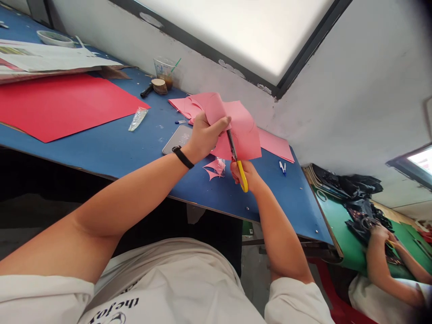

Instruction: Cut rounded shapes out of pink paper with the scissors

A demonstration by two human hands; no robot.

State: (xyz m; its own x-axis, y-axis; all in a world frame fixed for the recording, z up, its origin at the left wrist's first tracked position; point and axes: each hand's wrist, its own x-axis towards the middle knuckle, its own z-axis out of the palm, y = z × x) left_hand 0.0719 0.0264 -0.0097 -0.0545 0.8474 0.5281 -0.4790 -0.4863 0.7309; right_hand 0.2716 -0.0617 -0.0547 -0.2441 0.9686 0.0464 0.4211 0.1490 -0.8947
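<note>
My left hand [205, 135], with a black band on its wrist, is closed on a pink sheet of paper [241, 126] raised above the blue table. Part of the sheet curls up over the fingers. In my right hand [249, 172] is a pair of scissors [242, 176] with a yellow handle. Its blades point away from me and lie against the paper, close to my left thumb. Beneath the hands, jagged pink scraps [215, 168] rest on the table. A grey flat device [177, 139] lies beside my left wrist, partly covered.
A red sheet [67, 105] and printed papers [57, 58] cover the table's left side. Near the wall stand a plastic cup [164, 72] and a round wooden piece [159, 86]. Pens [282, 168] lie at right. A co-worker's hands [381, 234] handle black material at a green table [337, 216].
</note>
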